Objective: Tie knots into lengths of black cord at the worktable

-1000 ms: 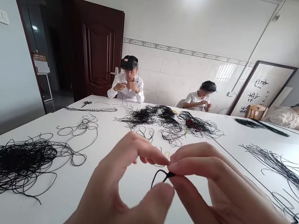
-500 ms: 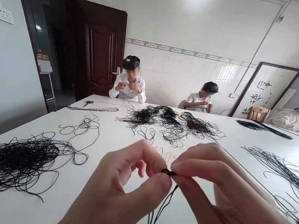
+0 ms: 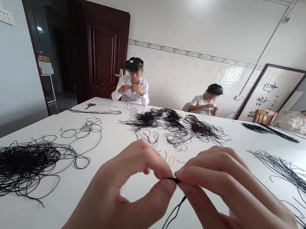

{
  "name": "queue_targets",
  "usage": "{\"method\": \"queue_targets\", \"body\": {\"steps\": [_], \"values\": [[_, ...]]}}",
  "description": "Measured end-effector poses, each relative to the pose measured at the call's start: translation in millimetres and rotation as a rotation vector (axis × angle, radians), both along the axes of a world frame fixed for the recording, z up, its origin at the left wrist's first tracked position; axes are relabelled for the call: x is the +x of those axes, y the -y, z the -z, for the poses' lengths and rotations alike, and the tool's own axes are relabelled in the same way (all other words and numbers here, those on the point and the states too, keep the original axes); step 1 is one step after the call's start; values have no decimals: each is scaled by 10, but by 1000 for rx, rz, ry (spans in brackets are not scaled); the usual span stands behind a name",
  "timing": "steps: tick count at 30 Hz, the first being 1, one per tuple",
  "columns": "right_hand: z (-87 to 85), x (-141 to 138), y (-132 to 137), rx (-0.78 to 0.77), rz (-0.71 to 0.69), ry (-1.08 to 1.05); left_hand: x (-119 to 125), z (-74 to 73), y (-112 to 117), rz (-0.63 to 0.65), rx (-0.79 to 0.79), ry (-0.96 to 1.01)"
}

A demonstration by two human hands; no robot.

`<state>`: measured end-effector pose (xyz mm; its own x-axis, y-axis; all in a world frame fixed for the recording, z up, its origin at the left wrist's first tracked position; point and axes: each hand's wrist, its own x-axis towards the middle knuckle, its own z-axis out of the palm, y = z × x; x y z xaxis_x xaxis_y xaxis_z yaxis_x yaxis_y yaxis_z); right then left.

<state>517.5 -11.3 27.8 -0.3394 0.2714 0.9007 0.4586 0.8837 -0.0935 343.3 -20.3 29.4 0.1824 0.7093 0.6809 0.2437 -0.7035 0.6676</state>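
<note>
A short piece of black cord (image 3: pixel 173 180) is pinched between both my hands, just above the table. My left hand (image 3: pixel 128 189) closes thumb and forefinger on its left end. From the other side, my right hand (image 3: pixel 224 198) grips the same cord between thumb and fingertips. Loose strands of the cord hang below the fingers and run down to the lower edge of the view. Fingertips cover most of the gripped part, so any knot in it is hidden. Beyond my fingers lie a yellow rubber band (image 3: pixel 171 161) and a small reddish band (image 3: pixel 180 161).
A tangled heap of black cord (image 3: pixel 17 161) spreads over the white table (image 3: pixel 73 199) at left. More cord piles (image 3: pixel 163 120) lie mid-table, and a bundle (image 3: pixel 293 176) lies at right. Scissors (image 3: pixel 90 106) rest near the far left edge. Three people sit around the far side.
The small loop that showed between my fingertips is now covered, and my fingers sit closer together. The hanging strands have spread further apart.
</note>
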Motion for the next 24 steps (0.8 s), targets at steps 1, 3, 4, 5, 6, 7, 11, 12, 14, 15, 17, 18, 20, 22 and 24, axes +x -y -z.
{"method": "queue_targets", "body": {"steps": [1, 3, 4, 5, 6, 7, 11, 12, 14, 15, 17, 18, 20, 22, 24], "values": [[-3, 11, 1, -6, 10, 20, 2, 13, 2, -21, 46, -22], [-9, 29, 1, -20, 26, 56, 4, 39, 2, -68, 145, -64], [-11, 33, 0, -23, 30, 69, 4, 51, 0, -87, 197, -82], [-11, 34, -2, -23, 34, 71, 2, 60, -4, -104, 246, -97], [-10, 32, -5, -27, 30, 63, 0, 68, -10, -114, 283, -106], [-7, 26, -8, -29, 13, 38, -4, 73, -16, -113, 306, -107], [19, -19, -24, -53, -113, -136, -6, 68, -37, 9, 189, 10], [26, -31, -28, -56, -135, -165, 1, 59, -39, 42, 141, 52], [37, -46, -34, -75, -149, -181, 24, 35, -39, 69, 73, 113], [39, -49, -36, -81, -153, -176, 38, 22, -37, 64, 52, 131], [38, -47, -35, -96, -162, -155, 61, -3, -30, 52, 12, 150], [36, -43, -33, -104, -159, -141, 67, -11, -25, 45, -4, 154], [28, -33, -25, -113, -138, -108, 67, -14, -16, 31, -34, 145], [24, -24, -17, -106, -105, -80, 54, -2, -8, 28, -55, 125], [24, -19, -14, -86, -88, -70, 38, 16, -4, 37, -69, 112]]}}
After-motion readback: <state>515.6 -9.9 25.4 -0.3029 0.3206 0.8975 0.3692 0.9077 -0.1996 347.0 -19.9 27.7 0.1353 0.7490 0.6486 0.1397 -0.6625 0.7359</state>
